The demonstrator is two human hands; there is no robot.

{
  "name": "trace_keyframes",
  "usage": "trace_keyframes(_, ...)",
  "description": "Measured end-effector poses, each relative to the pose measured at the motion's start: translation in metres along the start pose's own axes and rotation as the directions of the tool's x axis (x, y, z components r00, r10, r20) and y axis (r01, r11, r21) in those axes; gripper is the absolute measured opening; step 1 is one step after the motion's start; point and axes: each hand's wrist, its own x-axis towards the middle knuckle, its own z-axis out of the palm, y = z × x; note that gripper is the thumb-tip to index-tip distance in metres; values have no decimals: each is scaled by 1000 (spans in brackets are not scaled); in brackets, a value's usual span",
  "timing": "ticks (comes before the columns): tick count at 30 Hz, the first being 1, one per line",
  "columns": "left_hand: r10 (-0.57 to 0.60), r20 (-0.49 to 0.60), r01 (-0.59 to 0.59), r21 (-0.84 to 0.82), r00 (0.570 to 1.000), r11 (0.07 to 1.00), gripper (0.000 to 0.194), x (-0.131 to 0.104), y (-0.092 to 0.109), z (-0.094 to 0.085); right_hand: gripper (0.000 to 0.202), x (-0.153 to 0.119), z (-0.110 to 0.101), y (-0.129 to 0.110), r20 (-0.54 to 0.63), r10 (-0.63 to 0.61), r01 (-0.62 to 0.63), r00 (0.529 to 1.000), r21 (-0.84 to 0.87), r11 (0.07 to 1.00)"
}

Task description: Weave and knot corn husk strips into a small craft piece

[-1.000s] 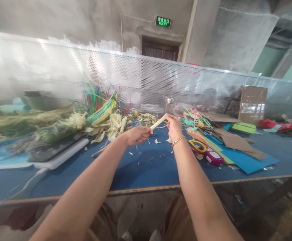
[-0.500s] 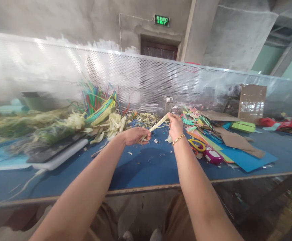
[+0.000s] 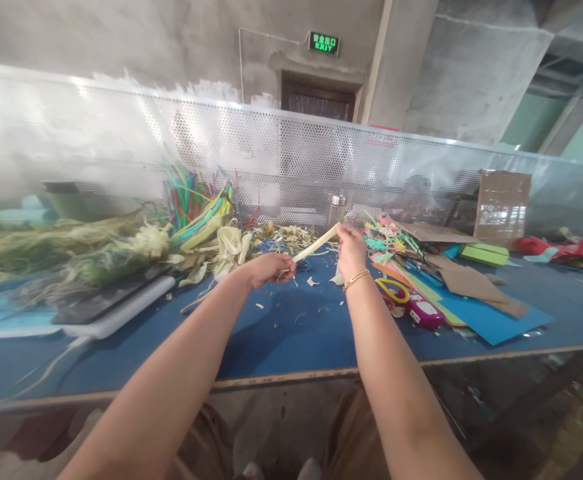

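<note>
A pale yellow strip, which looks like dried corn husk (image 3: 316, 245), stretches slantwise between my two hands above the blue table (image 3: 291, 333). Its lower end is pinched in my left hand (image 3: 270, 268), fingers closed. My right hand (image 3: 351, 249), with a gold bracelet at the wrist, grips the upper end between thumb and fingers. Small pale scraps (image 3: 313, 281) lie on the table beneath the strip. Behind my left hand are loose husk pieces (image 3: 231, 248).
To the left sit a husk pile (image 3: 96, 247), a white power strip-like block (image 3: 121, 310) and colourful stems (image 3: 191, 200). On the right lie yellow-handled scissors (image 3: 392, 291), a purple device (image 3: 425, 312), blue sheets (image 3: 491, 317) and cardboard (image 3: 481, 280). A bottle (image 3: 337, 208) stands near the perforated screen (image 3: 291, 153).
My left hand has shifted slightly up and to the left along the strip, its fingers closing tighter. My right hand stays nearly in place.
</note>
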Motion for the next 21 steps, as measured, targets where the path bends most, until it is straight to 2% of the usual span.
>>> trace_keyframes(2, 37, -146, -32, 36, 989, 999, 13, 5, -4, 0, 27, -8, 5, -6, 116, -37, 30, 993, 56, 998)
trace_keyframes(4, 69, -283, -63, 30, 957, 998, 15, 10, -6, -1, 24, -19, 10, -15, 312, -55, 24, 948, 102, 994)
trace_keyframes(6, 124, -385, -143, -22, 915, 990, 15, 14, -8, -4, 23, -33, 13, -25, 544, -28, -22, 838, 85, 996)
trace_keyframes(8, 171, -446, -216, -52, 879, 975, 12, 16, -8, -7, 23, -45, 14, -33, 745, 44, -87, 666, 19, 996)
trace_keyframes(9, 189, -464, -244, -60, 865, 968, 10, 16, -7, -9, 23, -48, 14, -35, 786, 78, -117, 613, -7, 993)
trace_keyframes(10, 208, -477, -268, -60, 854, 962, 10, 17, -7, -10, 24, -50, 14, -35, 791, 103, -143, 603, -20, 990)
trace_keyframes(11, 228, -484, -290, -57, 845, 955, 10, 17, -7, -11, 24, -51, 14, -33, 771, 120, -165, 625, -20, 986)
trace_keyframes(14, 286, -475, -358, -65, 832, 932, 14, 18, -7, -11, 26, -45, 17, -19, 640, 136, -194, 756, 20, 981)
trace_keyframes(17, 328, -443, -390, -52, 834, 919, 15, 19, -5, -8, 28, -37, 20, 1, 533, 157, -181, 831, -7, 984)
trace_keyframes(19, 391, -420, -405, 61, 819, 912, 18, 18, -4, -7, 25, -33, 21, 12, 449, 119, -95, 886, -76, 993)
trace_keyframes(21, 481, -372, -420, 237, 794, 876, 23, 16, -3, -6, 21, -32, 20, 19, 411, 17, 48, 911, -148, 988)
